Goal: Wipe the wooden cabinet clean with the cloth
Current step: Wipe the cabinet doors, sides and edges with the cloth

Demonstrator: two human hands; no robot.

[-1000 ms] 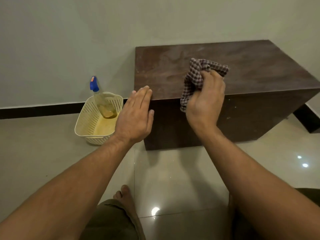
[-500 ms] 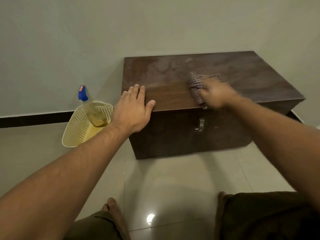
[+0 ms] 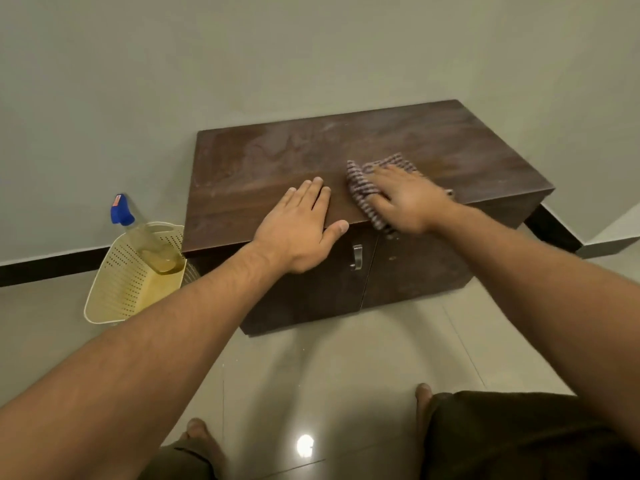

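A low dark wooden cabinet (image 3: 433,147) stands against the wall, its top streaked with pale dust toward the back. A checked cloth (image 3: 362,185) lies on the top near the front edge. My right hand (image 3: 405,199) presses flat on the cloth, fingers spread over it; the hand is motion-blurred. My left hand (image 3: 299,226) rests flat on the front edge of the top, left of the cloth, fingers straight, thumb hanging over the edge.
A cream perforated basket (image 3: 131,282) sits on the tiled floor left of the cabinet, holding a spray bottle (image 3: 138,230) with a blue nozzle. A metal handle (image 3: 356,257) is on the cabinet's front door. My feet and knees are at the bottom.
My right hand lowered the cloth from the air onto the cabinet top and slid it along the front edge. My left hand moved up onto the top. The view pulled back.
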